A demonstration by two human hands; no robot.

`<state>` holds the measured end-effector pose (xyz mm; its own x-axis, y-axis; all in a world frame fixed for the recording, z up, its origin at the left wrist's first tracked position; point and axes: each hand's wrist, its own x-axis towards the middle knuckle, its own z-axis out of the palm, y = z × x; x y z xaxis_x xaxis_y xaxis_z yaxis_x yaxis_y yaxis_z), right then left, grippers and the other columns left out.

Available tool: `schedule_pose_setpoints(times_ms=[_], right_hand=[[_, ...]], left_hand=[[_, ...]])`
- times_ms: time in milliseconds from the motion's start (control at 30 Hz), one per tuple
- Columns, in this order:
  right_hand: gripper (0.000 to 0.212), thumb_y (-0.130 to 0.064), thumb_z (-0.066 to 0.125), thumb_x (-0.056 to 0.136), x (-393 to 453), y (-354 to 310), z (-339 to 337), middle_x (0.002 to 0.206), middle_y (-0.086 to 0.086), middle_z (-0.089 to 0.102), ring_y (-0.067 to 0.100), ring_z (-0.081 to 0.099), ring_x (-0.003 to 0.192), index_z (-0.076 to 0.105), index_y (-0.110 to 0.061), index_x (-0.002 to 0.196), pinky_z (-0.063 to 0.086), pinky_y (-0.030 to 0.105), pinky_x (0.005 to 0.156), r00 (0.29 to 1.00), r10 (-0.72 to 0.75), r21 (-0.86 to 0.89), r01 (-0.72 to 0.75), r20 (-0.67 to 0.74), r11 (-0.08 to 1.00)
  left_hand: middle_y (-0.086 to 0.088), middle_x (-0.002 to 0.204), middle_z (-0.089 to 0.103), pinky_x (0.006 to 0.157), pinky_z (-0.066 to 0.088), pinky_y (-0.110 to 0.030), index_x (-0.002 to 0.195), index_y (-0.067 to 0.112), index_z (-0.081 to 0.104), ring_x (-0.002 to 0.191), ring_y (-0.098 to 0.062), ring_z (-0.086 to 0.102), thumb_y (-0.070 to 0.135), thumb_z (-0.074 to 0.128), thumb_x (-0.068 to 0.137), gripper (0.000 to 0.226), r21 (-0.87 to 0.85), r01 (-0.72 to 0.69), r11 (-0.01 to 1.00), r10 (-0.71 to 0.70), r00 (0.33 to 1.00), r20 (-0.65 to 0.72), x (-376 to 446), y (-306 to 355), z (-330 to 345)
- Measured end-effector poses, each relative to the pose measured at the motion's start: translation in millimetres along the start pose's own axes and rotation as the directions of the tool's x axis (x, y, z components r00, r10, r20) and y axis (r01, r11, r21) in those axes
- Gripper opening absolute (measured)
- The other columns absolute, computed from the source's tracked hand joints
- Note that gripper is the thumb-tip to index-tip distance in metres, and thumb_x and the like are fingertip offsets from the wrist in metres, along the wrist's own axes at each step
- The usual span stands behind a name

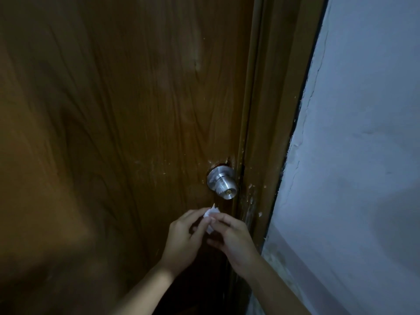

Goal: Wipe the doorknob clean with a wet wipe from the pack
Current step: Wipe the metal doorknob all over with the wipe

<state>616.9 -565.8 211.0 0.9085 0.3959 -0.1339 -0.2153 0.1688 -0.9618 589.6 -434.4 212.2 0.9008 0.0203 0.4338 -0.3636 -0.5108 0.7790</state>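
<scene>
Wet wipe (210, 218): out of pack, pinched by left hand (184, 237) and right hand (234, 239) just below doorknob (223, 186) near door's (113, 133) right edge; wiping apparently pending.

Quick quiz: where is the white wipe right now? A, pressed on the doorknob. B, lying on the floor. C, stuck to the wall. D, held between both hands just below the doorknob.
D: the left hand and right hand both pinch the wipe, just below the doorknob and clear of it.

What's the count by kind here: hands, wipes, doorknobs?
Hands: 2, left hand and right hand, both pinching the wipe
Wipes: 1, white wet wipe
Doorknobs: 1, silver doorknob, untouched
Total: 4
</scene>
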Motion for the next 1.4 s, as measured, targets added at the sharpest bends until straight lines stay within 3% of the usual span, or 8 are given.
schedule_pose_setpoints(times_ms=[167, 267, 333, 533, 800, 1000, 1233, 1400], right_hand=[[0.024, -0.015, 0.053, 0.089, -7.7, -5.4, -3.6, 0.091, -0.003, 0.070, 0.012, 0.068, 0.082, 0.070, -0.032, 0.087, 0.053, 0.023, 0.064, 0.976, -0.161, -0.171, 0.135, -0.144, 0.976], [0.027, -0.002, 0.053, 0.086, -4.1, -13.0, -4.3, 0.081, -0.001, 0.068, 0.014, 0.065, 0.075, 0.067, -0.025, 0.086, 0.052, 0.022, 0.065, 0.758, -0.469, -0.363, 0.324, -0.453, 0.874], [0.032, 0.004, 0.052, 0.083, 2.1, -22.9, -5.8, 0.099, 0.001, 0.065, 0.007, 0.060, 0.089, 0.062, -0.021, 0.101, 0.048, 0.009, 0.071, 0.670, -0.586, -0.493, 0.359, -0.455, 0.793], [0.063, 0.009, 0.046, 0.084, 18.8, -35.7, -4.3, 0.144, 0.000, 0.041, 0.009, 0.035, 0.132, 0.032, -0.019, 0.139, 0.032, 0.033, 0.112, 0.848, -0.515, -0.578, 0.361, -0.122, 0.732], [0.064, 0.005, 0.053, 0.080, 23.2, -37.7, -10.2, 0.134, 0.004, 0.050, 0.017, 0.049, 0.118, 0.034, -0.024, 0.134, 0.046, 0.045, 0.098, 0.874, -0.463, -0.598, 0.294, -0.147, 0.746], [0.056, -0.010, 0.058, 0.081, 23.4, -41.4, -11.1, 0.129, 0.005, 0.052, 0.022, 0.053, 0.113, 0.038, -0.028, 0.130, 0.048, 0.047, 0.094, 0.868, -0.465, -0.634, 0.263, -0.173, 0.727], [0.054, -0.011, 0.059, 0.081, 23.5, -42.8, -14.2, 0.125, 0.003, 0.055, 0.017, 0.054, 0.107, 0.040, -0.030, 0.127, 0.047, 0.028, 0.084, 0.875, -0.452, -0.637, 0.251, -0.173, 0.729], [0.055, -0.011, 0.059, 0.080, 25.4, -42.1, -15.6, 0.124, 0.002, 0.055, 0.014, 0.053, 0.105, 0.040, -0.031, 0.127, 0.042, 0.015, 0.073, 0.883, -0.441, -0.628, 0.251, -0.164, 0.737]], left_hand=[[0.011, 0.093, 0.067, 0.070, 0.047, -0.007, 0.102, 0.027, 0.064, 0.085, 0.006, 0.062, 0.015, 0.060, 0.084, 0.022, -0.001, -0.018, 1.000, 0.017, 0.954, -0.298, 13.1, 5.0, -5.9], [0.014, 0.094, 0.062, 0.071, 0.042, 0.000, 0.106, 0.020, 0.064, 0.086, 0.010, 0.059, 0.015, 0.062, 0.083, 0.023, 0.031, -0.046, 0.998, 0.055, 0.901, -0.429, 34.5, 13.6, -6.9], [0.012, 0.099, 0.062, 0.075, 0.040, -0.001, 0.107, 0.018, 0.065, 0.092, 0.003, 0.057, 0.019, 0.062, 0.083, 0.024, 0.124, -0.082, 0.989, 0.122, 0.921, -0.371, 48.9, 21.1, -2.2], [0.006, 0.119, 0.063, 0.085, 0.037, -0.019, 0.118, 0.024, 0.059, 0.110, -0.007, 0.045, 0.026, 0.058, 0.086, 0.032, 0.419, -0.176, 0.891, 0.247, 0.961, -0.123, 65.6, 20.3, 27.1], [-0.001, 0.091, 0.074, 0.064, 0.041, -0.031, 0.096, 0.016, 0.071, 0.081, -0.021, 0.061, 0.017, 0.080, 0.066, 0.032, 0.505, -0.160, 0.848, 0.334, 0.901, -0.276, 59.2, 13.0, 36.3], [-0.003, 0.090, 0.074, 0.069, 0.038, -0.033, 0.094, 0.013, 0.072, 0.080, -0.023, 0.059, 0.016, 0.081, 0.064, 0.031, 0.365, -0.021, 0.931, 0.201, 0.864, -0.462, 49.0, 9.1, 51.9], [-0.002, 0.091, 0.072, 0.076, 0.051, -0.049, 0.099, 0.008, 0.069, 0.090, -0.011, 0.051, 0.022, 0.076, 0.069, 0.034, 0.083, 0.133, 0.988, -0.069, 0.843, -0.534, 41.4, 12.9, 61.6], [-0.002, 0.091, 0.070, 0.078, 0.035, -0.031, 0.105, 0.012, 0.066, 0.093, -0.013, 0.049, 0.028, 0.074, 0.071, 0.039, 0.336, 0.060, 0.940, 0.107, 0.884, -0.456, 52.5, 17.4, 46.5]])
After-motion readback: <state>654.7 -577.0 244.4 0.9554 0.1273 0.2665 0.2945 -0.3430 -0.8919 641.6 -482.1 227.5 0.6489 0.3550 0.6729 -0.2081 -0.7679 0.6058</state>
